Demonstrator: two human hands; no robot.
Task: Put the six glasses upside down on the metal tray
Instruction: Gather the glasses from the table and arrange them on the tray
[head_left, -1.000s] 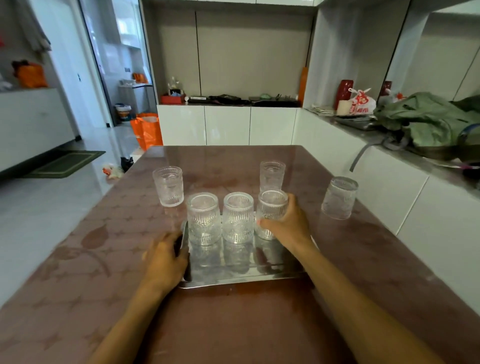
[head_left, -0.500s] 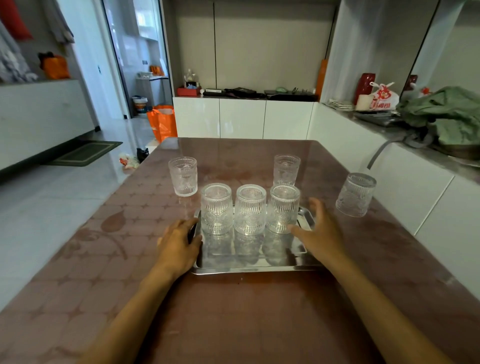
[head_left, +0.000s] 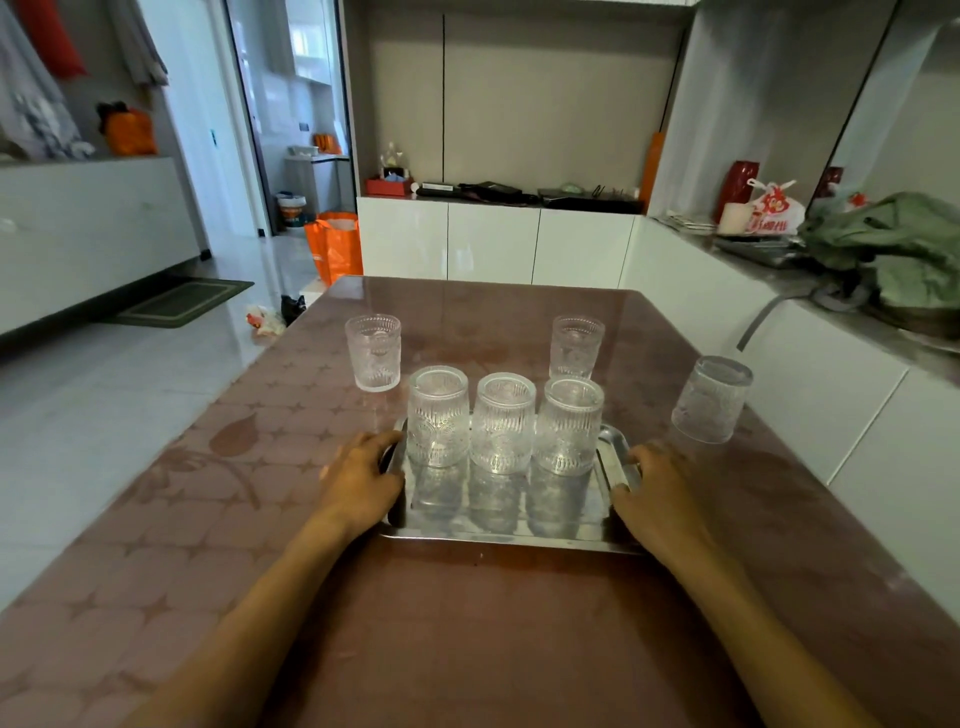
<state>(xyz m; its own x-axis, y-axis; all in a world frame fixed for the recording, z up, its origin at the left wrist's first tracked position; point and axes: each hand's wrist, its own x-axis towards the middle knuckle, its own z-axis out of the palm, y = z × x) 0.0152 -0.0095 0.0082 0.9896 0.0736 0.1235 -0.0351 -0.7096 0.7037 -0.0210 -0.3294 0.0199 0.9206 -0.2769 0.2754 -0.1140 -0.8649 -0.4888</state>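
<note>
On a brown table (head_left: 467, 649), my left hand (head_left: 358, 480) and right hand (head_left: 657, 493) grip the metal tray (head_left: 511, 530), probably steadying it. Three glasses (head_left: 503, 431) sit inverted there; three upright glasses (head_left: 373, 352) wait beyond.

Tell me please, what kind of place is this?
Most likely a home dining area beside a kitchen: a dining table with drinking glasses on a metal tray, and white cabinets with household clutter on top.

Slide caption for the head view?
Three glasses inverted on the metal tray; three glasses still off it on the table.
</note>
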